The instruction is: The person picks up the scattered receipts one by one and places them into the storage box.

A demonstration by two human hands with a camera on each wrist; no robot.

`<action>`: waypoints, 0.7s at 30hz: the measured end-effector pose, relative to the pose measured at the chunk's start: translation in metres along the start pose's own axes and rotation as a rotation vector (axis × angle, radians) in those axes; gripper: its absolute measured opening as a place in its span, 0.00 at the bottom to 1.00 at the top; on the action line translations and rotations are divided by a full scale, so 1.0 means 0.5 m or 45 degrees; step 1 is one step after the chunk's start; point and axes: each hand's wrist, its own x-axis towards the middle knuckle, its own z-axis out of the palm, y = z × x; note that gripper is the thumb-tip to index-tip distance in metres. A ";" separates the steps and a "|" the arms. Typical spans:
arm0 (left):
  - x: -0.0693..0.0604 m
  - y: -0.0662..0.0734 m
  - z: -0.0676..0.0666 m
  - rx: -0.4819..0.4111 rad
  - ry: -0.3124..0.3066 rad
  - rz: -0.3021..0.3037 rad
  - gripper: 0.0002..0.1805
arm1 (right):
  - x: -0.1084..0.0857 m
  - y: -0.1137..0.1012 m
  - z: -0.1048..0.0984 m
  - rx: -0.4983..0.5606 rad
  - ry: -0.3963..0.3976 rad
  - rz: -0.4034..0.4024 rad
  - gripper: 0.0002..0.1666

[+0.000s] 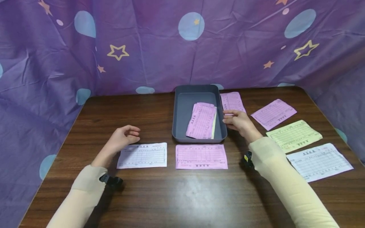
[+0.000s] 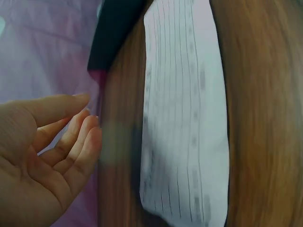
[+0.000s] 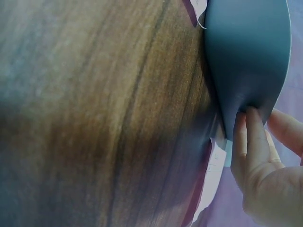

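Observation:
A dark grey tray (image 1: 179, 107) stands at the back middle of the table. Inside it lie pink slips (image 1: 201, 120) stacked over a pale yellow one (image 1: 214, 125). My right hand (image 1: 240, 123) is at the tray's right side. In the right wrist view, the extended fingers (image 3: 255, 137) touch the tray's outer wall (image 3: 248, 56). My left hand (image 1: 123, 137), its fingers loosely bent and holding nothing, hovers by the far left corner of a white printed slip (image 1: 145, 156). Right of that slip, a pink slip (image 1: 201, 156) lies before the tray.
Along the right of the table lie a pink slip (image 1: 273, 114), a yellow-green slip (image 1: 295, 135) and a white slip (image 1: 320, 162). Another pink slip (image 1: 233, 100) lies beside the tray, near my right hand. A purple patterned curtain (image 1: 159, 47) hangs behind the wooden table (image 1: 196, 196).

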 end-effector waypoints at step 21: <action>0.005 -0.055 -0.011 0.407 -0.137 0.132 0.22 | 0.001 0.000 -0.001 -0.014 0.006 0.012 0.35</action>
